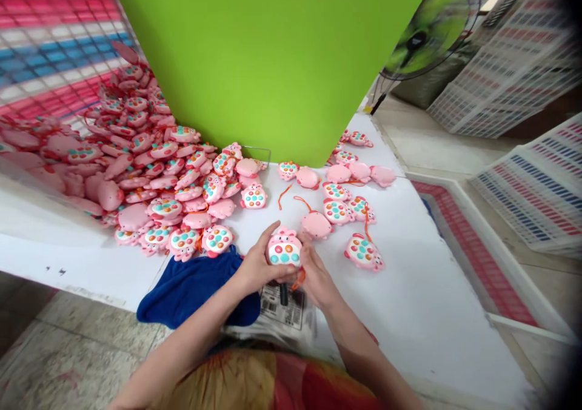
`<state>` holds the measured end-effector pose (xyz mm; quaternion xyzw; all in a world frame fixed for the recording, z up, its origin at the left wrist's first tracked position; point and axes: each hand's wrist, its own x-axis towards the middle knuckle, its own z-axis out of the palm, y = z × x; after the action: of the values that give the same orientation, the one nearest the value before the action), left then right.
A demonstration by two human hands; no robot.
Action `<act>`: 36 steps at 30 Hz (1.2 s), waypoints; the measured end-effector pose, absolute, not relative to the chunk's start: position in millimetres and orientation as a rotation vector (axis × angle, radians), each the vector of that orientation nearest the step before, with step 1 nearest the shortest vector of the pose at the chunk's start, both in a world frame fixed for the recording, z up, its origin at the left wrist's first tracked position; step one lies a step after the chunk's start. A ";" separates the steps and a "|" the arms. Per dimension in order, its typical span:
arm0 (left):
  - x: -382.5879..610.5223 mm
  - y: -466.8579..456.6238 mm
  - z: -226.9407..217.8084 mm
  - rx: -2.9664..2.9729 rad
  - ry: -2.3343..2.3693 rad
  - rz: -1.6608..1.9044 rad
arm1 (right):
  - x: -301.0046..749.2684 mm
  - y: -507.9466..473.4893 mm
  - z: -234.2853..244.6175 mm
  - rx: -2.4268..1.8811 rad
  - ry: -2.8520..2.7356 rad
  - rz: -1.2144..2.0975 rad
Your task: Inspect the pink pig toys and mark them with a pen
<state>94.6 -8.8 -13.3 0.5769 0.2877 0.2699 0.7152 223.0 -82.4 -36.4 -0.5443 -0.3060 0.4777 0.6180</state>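
Observation:
Between my two hands I hold a pink pig-shaped push-button toy [284, 250], its white face with coloured buttons turned up. My left hand [260, 263] grips its left side, the thumb along the lower edge. My right hand [314, 272] closes on its right side, where an orange strap [299, 279] hangs down. Just below the toy a short black rod [284, 293] shows; what it belongs to is hidden. Beneath lies a clear bag with a printed label [291, 308]. Past my right fingers rests another pink toy [317, 224], back side up.
A large heap of the same toys [150, 173] spreads on the left, spilling from a white crate [50, 210]. A green panel [277, 64] stands ahead. A blue cloth [195, 292] lies at the table's front edge. White baskets [531, 185] and a fan [427, 37] are to the right.

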 end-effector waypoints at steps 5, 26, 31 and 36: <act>81.8 13.2 -7.1 1.277 0.737 0.765 | 244.7 -92.5 -29.3 -1.375 -0.903 1.043; 77.2 9.1 -11.9 1.088 0.840 0.585 | 267.5 -104.0 -51.4 -1.597 -1.290 0.370; 76.6 -4.9 9.1 1.803 0.601 0.422 | 259.1 -92.8 -19.4 -1.446 -0.830 0.626; 79.9 -15.4 17.2 2.046 0.422 0.206 | 244.0 -88.1 -3.9 -1.314 -0.831 0.899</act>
<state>79.9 -15.4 17.2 0.8453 0.1744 0.0850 0.4978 244.0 -88.1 -3.9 -0.5724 -0.3618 0.3916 0.6230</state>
